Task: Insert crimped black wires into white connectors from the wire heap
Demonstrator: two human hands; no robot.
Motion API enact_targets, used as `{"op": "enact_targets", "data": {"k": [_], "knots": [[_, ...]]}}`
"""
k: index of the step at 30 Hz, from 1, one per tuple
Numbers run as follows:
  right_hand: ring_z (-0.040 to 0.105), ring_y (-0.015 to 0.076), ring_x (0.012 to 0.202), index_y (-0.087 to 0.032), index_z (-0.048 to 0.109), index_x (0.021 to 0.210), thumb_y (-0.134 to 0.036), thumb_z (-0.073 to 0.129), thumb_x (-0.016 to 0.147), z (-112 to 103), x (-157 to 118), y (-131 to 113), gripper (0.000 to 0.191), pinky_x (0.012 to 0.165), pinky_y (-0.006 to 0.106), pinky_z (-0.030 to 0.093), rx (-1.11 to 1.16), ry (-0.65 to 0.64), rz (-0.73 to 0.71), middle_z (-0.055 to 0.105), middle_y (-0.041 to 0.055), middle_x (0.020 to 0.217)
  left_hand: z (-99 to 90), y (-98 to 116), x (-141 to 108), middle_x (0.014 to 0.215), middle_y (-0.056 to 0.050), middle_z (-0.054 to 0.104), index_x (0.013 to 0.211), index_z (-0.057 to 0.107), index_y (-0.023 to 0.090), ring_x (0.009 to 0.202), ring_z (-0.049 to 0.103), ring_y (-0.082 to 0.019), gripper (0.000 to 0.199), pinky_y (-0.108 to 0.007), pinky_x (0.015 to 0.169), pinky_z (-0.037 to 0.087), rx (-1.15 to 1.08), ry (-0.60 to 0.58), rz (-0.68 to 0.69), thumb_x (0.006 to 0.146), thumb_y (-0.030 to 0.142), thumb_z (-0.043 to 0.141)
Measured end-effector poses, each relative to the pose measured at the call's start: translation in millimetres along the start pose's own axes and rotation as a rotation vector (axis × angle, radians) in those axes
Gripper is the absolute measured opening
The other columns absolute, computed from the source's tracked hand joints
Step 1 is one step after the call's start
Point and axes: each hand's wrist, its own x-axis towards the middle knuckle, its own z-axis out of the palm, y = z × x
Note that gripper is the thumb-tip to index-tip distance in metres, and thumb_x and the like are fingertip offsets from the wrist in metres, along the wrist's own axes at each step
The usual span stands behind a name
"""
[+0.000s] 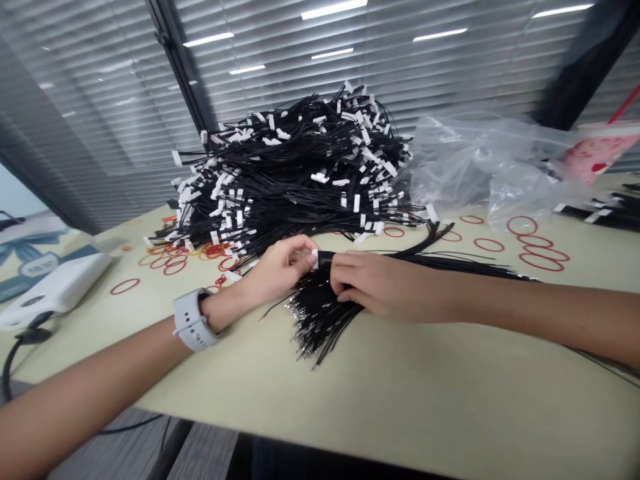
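Observation:
A bundle of thin black wires (320,313) with bare silvery tips lies on the pale table. My right hand (367,283) rests over the bundle with its fingers curled around some of the wires. Close on its left, my left hand (287,267) pinches a small white label (315,259) at the upper edge of the bundle, between thumb and fingers. What else lies under the right palm is hidden. Just behind both hands rises a large heap of black wires (300,173) with many white labels or connectors on their ends.
Red rubber bands (543,257) lie at the right, and more rubber bands (170,260) at the left. Clear plastic bags (460,160) sit by the heap, beside a pink cup (597,150) with a red straw. A white box (55,293) with a black cable stands at the left.

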Motion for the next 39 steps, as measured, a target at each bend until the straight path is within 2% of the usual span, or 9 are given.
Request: {"op": "enact_targets", "data": {"k": [6,9,12,16,19,24,30,39], "knots": [[0.046,0.0092,0.063,-0.017,0.047,0.075,-0.018,0.043,0.083,0.0,2.1,-2.9,0.01,0.058,0.024,0.033,0.078,0.163,0.239,0.054,-0.0014,0.069,-1.7,-2.8,3.1,0.068,0.001,0.049,0.08,0.049,0.015,0.061,0.045,-0.009,0.007,-0.022,0.057,0.033,-0.171,0.007,-0.049,0.08,0.021,0.05],[0.05,0.0091,0.066,-0.019,0.055,0.086,-0.02,0.047,0.082,4.5,3.8,-1.8,0.009,0.062,0.024,0.035,0.181,0.226,0.3,0.059,-0.0018,0.074,-3.6,-4.5,4.1,0.069,0.001,0.05,0.081,0.049,0.014,0.063,0.046,-0.009,0.006,-0.023,0.061,0.034,-0.196,-0.008,-0.049,0.08,0.021,0.05],[0.054,0.0088,0.071,-0.02,0.06,0.093,-0.021,0.049,0.081,7.3,4.8,1.4,0.016,0.067,0.023,0.037,0.236,0.257,0.259,0.063,-0.0016,0.081,-5.8,-6.2,5.3,0.07,0.001,0.051,0.081,0.05,0.014,0.066,0.047,-0.01,0.006,-0.025,0.067,0.036,-0.212,-0.025,-0.045,0.079,0.02,0.051],[0.053,0.0094,0.07,-0.019,0.064,0.077,-0.024,0.052,0.079,6.7,4.6,5.7,0.014,0.067,0.024,0.037,0.163,0.262,0.213,0.063,-0.0013,0.076,-7.3,-7.0,7.2,0.068,0.0,0.052,0.08,0.05,0.014,0.067,0.048,-0.01,0.005,-0.027,0.069,0.037,-0.212,-0.036,-0.076,0.079,0.019,0.05],[0.051,0.0085,0.065,-0.019,0.063,0.075,-0.025,0.054,0.078,6.2,4.6,9.1,0.011,0.063,0.023,0.037,0.168,0.311,0.246,0.061,-0.0023,0.071,-7.9,-6.8,7.7,0.068,0.0,0.053,0.079,0.05,0.014,0.067,0.049,-0.01,0.005,-0.027,0.069,0.037,-0.21,-0.028,-0.085,0.079,0.019,0.051],[0.054,0.0083,0.068,-0.02,0.063,0.088,-0.019,0.052,0.079,9.1,6.3,13.4,0.015,0.065,0.023,0.039,0.276,0.398,0.281,0.063,-0.0015,0.079,-8.1,-5.9,6.9,0.069,0.0,0.053,0.08,0.05,0.015,0.065,0.048,-0.01,0.006,-0.024,0.063,0.035,-0.209,-0.038,-0.098,0.078,0.021,0.052],[0.05,0.0072,0.061,-0.019,0.062,0.077,-0.024,0.053,0.078,11.3,6.8,11.8,0.011,0.058,0.021,0.036,0.287,0.405,0.294,0.059,-0.0022,0.071,-5.4,-4.4,5.7,0.07,0.0,0.053,0.08,0.051,0.014,0.065,0.048,-0.01,0.008,-0.024,0.062,0.035,-0.224,-0.052,-0.082,0.078,0.021,0.053],[0.048,0.0069,0.056,-0.018,0.063,0.071,-0.026,0.054,0.077,12.8,8.5,19.0,0.014,0.056,0.022,0.035,0.286,0.436,0.37,0.058,-0.0016,0.064,-6.2,-5.0,4.6,0.067,0.0,0.054,0.079,0.051,0.014,0.064,0.051,-0.009,0.006,-0.024,0.064,0.038,-0.33,-0.027,-0.176,0.078,0.019,0.054]]}}
